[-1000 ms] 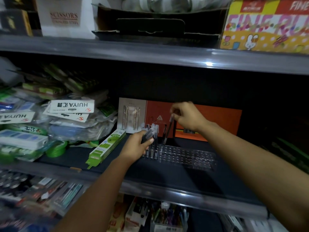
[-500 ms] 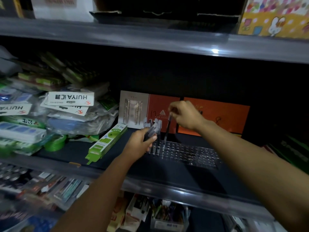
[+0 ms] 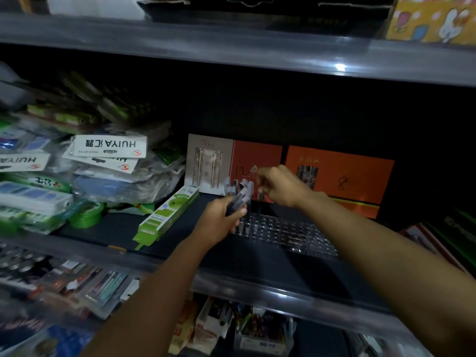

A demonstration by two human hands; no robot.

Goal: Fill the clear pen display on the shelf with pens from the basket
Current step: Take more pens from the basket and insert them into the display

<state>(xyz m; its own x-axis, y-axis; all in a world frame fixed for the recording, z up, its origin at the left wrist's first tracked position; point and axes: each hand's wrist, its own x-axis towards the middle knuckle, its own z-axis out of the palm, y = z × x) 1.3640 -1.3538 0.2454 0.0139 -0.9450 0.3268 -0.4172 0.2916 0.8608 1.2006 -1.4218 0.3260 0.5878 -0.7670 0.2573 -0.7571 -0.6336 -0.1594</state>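
A clear pen display [image 3: 291,234] with rows of holes lies on the dark middle shelf. A few dark pens with clear caps [image 3: 247,188] stand in its left end. My left hand [image 3: 219,222] grips a small bundle of pens [image 3: 238,200] at the display's left edge. Just above the tray, my right hand [image 3: 282,188] pinches the top of one pen [image 3: 260,195] that stands upright over the holes. The basket is out of sight.
Orange and beige pen boxes [image 3: 337,181] lean against the back wall behind the display. A green package [image 3: 167,217] lies to the left, beside piled plastic bags [image 3: 103,171]. The upper shelf edge [image 3: 231,50] hangs overhead. Packaged stationery fills the lower shelf [image 3: 257,328].
My right hand has lowered its pen down into the display's left end. The left hand kept its bundle beside the tray. The camera tilted down slightly.
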